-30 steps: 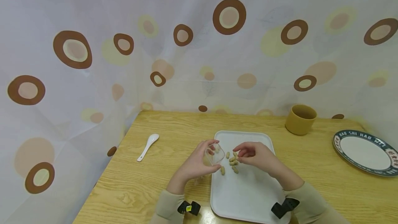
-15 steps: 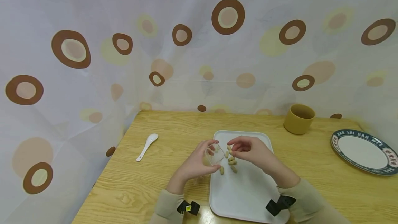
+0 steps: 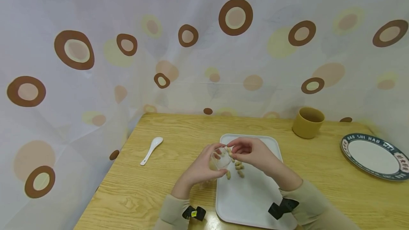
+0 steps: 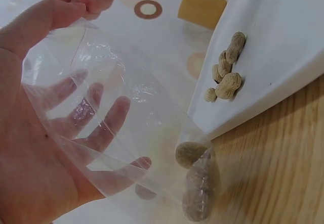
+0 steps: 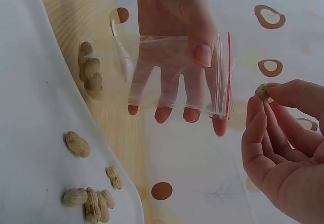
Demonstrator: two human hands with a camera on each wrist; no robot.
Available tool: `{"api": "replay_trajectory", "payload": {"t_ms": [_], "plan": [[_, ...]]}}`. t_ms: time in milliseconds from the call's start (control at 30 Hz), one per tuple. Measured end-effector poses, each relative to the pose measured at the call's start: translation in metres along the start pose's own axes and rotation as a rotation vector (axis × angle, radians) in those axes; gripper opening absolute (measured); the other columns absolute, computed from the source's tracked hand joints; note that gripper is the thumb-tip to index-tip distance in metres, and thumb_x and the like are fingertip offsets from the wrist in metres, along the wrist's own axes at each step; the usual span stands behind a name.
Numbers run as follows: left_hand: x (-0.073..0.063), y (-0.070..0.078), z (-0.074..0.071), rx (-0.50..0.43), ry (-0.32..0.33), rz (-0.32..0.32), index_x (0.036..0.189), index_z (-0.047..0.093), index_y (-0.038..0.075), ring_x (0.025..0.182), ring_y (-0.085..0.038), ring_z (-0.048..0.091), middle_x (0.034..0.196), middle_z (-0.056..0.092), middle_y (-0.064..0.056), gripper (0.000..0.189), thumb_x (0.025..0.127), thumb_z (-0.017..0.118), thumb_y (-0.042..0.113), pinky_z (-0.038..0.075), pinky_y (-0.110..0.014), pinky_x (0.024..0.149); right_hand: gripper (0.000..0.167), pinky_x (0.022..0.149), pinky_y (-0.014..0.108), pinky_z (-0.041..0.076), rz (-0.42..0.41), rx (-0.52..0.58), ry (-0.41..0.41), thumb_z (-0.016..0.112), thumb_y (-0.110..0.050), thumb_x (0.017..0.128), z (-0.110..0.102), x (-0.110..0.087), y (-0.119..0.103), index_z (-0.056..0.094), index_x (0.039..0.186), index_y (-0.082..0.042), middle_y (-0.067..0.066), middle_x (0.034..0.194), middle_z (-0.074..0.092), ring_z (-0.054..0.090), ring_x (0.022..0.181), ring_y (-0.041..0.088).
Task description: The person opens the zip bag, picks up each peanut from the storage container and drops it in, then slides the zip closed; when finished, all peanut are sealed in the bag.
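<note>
In the head view my left hand (image 3: 201,168) holds a clear zip-lock bag (image 5: 114,77) by its mouth, thumb on one side and fingers spread along the other. Several peanuts (image 4: 197,188) lie at the bottom of the bag, seen through the plastic. A single peanut (image 5: 262,92) is pinched between the thumb and fingertips of my right hand (image 3: 255,153), just off the bag's opening with its red zip line. Several more loose peanuts (image 3: 239,166) lie on the white tray (image 3: 249,198) below my hands.
On the wooden table (image 3: 127,194), a white spoon (image 3: 152,149) lies to the left. Behind the tray at right stands a mustard-yellow cup (image 3: 305,127), and farther right is a plate (image 3: 372,153) with a dark patterned rim. A spotted curtain (image 3: 191,59) hangs behind the table.
My right hand has moved left from over the loose peanuts to the mouth of the bag, carrying the peanut. My left hand and the bag have stayed in place.
</note>
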State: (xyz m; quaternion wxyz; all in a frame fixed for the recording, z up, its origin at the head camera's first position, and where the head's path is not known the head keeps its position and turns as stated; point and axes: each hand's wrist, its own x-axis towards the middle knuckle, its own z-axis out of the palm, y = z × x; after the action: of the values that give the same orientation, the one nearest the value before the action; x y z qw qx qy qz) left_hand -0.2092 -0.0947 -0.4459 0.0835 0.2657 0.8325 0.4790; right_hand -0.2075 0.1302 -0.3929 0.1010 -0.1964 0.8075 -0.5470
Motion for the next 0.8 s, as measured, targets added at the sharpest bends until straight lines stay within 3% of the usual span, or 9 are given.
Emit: {"api": "replay_trajectory", "payload": {"t_ms": [267, 400, 800], "plan": [[-0.001, 0.001, 0.0, 0.0, -0.004, -0.008, 0.147, 0.038, 0.013, 0.116, -0.022, 0.053, 0.126, 0.049, -0.008, 0.076, 0.083, 0.077, 0.026, 0.045, -0.038, 0.092, 0.031, 0.074, 0.024, 0.056, -0.018, -0.005, -0.016, 0.071, -0.012, 0.09, 0.004, 0.005, -0.003, 0.067, 0.118, 0.0, 0.011, 0.095, 0.069, 0.069, 0.088, 0.026], [-0.001, 0.001, 0.0, -0.002, -0.003, -0.001, 0.147, 0.038, 0.014, 0.116, -0.023, 0.052, 0.127, 0.049, -0.01, 0.076, 0.083, 0.077, 0.026, 0.046, -0.037, 0.091, 0.029, 0.075, 0.024, 0.056, -0.013, -0.01, -0.011, 0.071, -0.01, 0.09, 0.004, 0.006, -0.004, 0.067, 0.117, 0.0, 0.011, 0.095, 0.069, 0.069, 0.089, 0.03], [-0.002, 0.0, -0.005, -0.006, 0.018, 0.003, 0.147, 0.04, 0.019, 0.116, -0.023, 0.053, 0.128, 0.05, -0.015, 0.074, 0.084, 0.077, 0.026, 0.046, -0.037, 0.091, 0.029, 0.082, 0.034, 0.057, 0.082, -0.055, 0.053, 0.069, -0.01, 0.091, -0.006, 0.02, 0.015, 0.066, 0.12, -0.003, 0.008, 0.095, 0.069, 0.068, 0.085, 0.015]]}}
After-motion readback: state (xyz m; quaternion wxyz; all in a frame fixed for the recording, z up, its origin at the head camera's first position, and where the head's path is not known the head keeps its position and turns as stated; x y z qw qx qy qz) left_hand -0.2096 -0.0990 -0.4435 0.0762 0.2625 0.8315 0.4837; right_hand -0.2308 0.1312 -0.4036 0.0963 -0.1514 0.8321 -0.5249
